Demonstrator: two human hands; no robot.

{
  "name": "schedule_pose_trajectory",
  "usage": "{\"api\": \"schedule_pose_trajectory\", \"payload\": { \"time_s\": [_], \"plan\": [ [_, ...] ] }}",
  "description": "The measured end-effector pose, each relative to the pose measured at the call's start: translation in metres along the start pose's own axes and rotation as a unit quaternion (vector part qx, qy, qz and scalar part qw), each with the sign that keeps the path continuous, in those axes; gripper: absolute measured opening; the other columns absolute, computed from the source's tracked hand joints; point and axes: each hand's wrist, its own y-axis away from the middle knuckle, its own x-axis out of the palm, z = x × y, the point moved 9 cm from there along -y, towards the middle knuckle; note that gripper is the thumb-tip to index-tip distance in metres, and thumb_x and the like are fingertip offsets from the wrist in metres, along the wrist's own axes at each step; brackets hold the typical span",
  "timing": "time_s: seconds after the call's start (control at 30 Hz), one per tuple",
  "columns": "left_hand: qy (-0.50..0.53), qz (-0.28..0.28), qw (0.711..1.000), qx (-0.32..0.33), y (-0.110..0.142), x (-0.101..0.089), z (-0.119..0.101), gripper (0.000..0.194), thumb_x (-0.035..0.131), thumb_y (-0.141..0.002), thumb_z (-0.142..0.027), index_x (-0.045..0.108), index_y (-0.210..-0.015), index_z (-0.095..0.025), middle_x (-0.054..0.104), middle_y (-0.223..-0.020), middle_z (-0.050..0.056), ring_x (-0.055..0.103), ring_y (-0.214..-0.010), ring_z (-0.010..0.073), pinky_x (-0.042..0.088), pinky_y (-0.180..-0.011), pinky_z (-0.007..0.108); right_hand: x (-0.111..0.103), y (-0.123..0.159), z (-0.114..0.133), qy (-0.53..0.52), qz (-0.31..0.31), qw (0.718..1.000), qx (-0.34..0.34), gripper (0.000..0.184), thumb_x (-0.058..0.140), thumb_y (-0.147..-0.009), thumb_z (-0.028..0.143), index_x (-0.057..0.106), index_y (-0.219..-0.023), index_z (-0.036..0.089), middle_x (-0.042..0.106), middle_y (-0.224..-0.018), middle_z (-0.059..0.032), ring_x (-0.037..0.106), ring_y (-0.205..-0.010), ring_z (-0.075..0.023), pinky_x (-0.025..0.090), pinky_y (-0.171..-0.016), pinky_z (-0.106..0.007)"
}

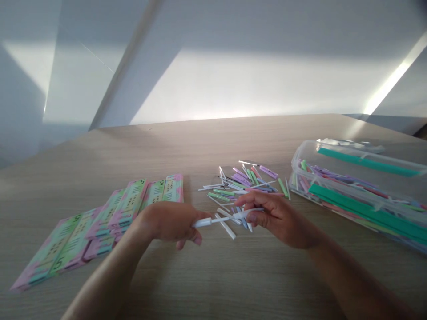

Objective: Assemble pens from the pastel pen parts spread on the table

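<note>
My left hand [176, 224] is closed on a white pen part [203, 222] with a thin rod pointing right. Facing it, my right hand [271, 218] pinches a tapered white pen barrel [243, 214] between thumb and fingers. The rod's tip meets or nearly meets the barrel; I cannot tell whether it is inside. Just beyond and beneath both hands, a loose pile of pen parts [242, 178] in purple, green, white and blue lies on the table, partly covered by my right hand.
Pastel pink and green boxes [128, 202] marked with a 5 lie overlapping at the left. On the right stands a clear plastic container [302, 153] with teal strips, holding many coloured pen parts. The wooden table [187, 142] ends at a pale wall.
</note>
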Motion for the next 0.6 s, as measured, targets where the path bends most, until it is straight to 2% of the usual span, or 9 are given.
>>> {"api": "schedule_pose_trajectory", "payload": {
  "time_s": [0.13, 0.23, 0.47, 0.6],
  "plan": [
    [-0.002, -0.007, 1.0, -0.011, 0.0, -0.001, 0.005, 0.038, 0.052, -0.076, -0.02, 0.055, -0.114, -0.025, 0.066, -0.055, -0.005, 0.065, -0.063, 0.0176, 0.044, -0.058, 0.022, -0.004, -0.001, -0.01, -0.11, 0.009, 0.994, 0.003, 0.028, 0.045, -0.092, 0.031, 0.053, -0.113, 0.015, 0.054, -0.07, 0.0, 0.052, -0.064, -0.0111, 0.043, -0.06, -0.024],
    [-0.002, -0.007, 1.0, -0.003, -0.001, 0.001, 0.007, 0.035, 0.052, -0.078, -0.023, 0.056, -0.113, -0.026, 0.066, -0.055, -0.004, 0.065, -0.064, 0.0175, 0.044, -0.057, 0.022, -0.008, -0.003, -0.016, -0.143, 0.0, 0.99, 0.001, 0.028, 0.042, -0.093, 0.032, 0.054, -0.111, 0.014, 0.053, -0.063, 0.0012, 0.05, -0.055, -0.0095, 0.04, -0.053, -0.023],
    [0.003, -0.014, 1.0, 0.003, 0.0, 0.0, 0.005, 0.031, 0.054, -0.076, -0.023, 0.059, -0.107, -0.027, 0.064, -0.053, -0.005, 0.065, -0.063, 0.0178, 0.044, -0.059, 0.022, -0.002, -0.002, -0.008, -0.113, 0.004, 0.994, 0.004, 0.023, 0.05, -0.089, 0.031, 0.059, -0.104, 0.016, 0.055, -0.069, -0.0004, 0.051, -0.063, -0.0104, 0.042, -0.057, -0.023],
    [0.008, -0.016, 1.0, -0.002, 0.002, -0.001, 0.006, 0.031, 0.054, -0.077, -0.023, 0.058, -0.107, -0.026, 0.064, -0.052, -0.004, 0.065, -0.065, 0.0183, 0.043, -0.059, 0.022, -0.008, -0.002, -0.014, -0.049, -0.007, 0.999, 0.005, 0.028, 0.044, -0.092, 0.033, 0.057, -0.112, 0.018, 0.059, -0.08, -0.003, 0.054, -0.068, -0.0125, 0.045, -0.064, -0.026]
  ]
}}
